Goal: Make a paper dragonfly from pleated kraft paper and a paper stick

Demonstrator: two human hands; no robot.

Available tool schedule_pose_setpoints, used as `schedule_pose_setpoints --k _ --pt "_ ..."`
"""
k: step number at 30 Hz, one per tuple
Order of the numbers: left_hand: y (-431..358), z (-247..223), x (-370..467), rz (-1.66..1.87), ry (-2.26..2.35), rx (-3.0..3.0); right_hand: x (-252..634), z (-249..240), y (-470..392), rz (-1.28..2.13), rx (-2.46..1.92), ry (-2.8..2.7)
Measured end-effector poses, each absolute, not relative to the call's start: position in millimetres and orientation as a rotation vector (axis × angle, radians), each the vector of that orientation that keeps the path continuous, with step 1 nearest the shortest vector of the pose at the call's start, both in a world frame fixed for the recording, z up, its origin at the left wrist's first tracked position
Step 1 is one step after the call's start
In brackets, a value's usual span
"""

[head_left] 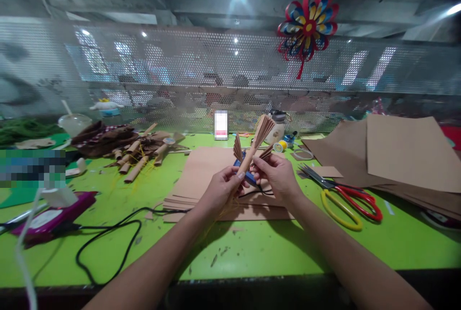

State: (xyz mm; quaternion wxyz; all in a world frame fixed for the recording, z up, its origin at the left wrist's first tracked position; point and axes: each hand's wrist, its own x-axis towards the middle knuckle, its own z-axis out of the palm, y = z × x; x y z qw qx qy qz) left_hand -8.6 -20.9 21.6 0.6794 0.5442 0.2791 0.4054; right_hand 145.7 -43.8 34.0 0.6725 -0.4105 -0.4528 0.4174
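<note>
In front of me, above a stack of brown kraft paper sheets [201, 166], is a rolled brown paper tube [247, 162] with pleated paper fans [265, 130] spreading from its top and sides. My left hand [225, 186] is closed around the tube's lower end. The fingers of my right hand [279, 175] pinch the small pleated fan on the tube's right side. Behind the hands lies a blue tool [251, 178] with a black cord; the hands and tube hide part of it, so its kind is unclear.
Scissors [334, 192] with red and yellow handles lie right, beside large brown sheets [410, 151]. Finished-looking paper rolls [136, 169] with yellow thread are piled left. A purple power strip [54, 218] and looping black cord [108, 227] occupy the near left. A phone [221, 125] stands behind.
</note>
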Motion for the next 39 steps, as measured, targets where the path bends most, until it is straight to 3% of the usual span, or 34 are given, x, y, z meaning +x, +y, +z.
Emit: schedule_pose_setpoints --k 39 --pt "-22.5 22.4 -8.3 0.947 0.651 1.334 140.7 34.4 -47.8 1.063 -0.871 -0.897"
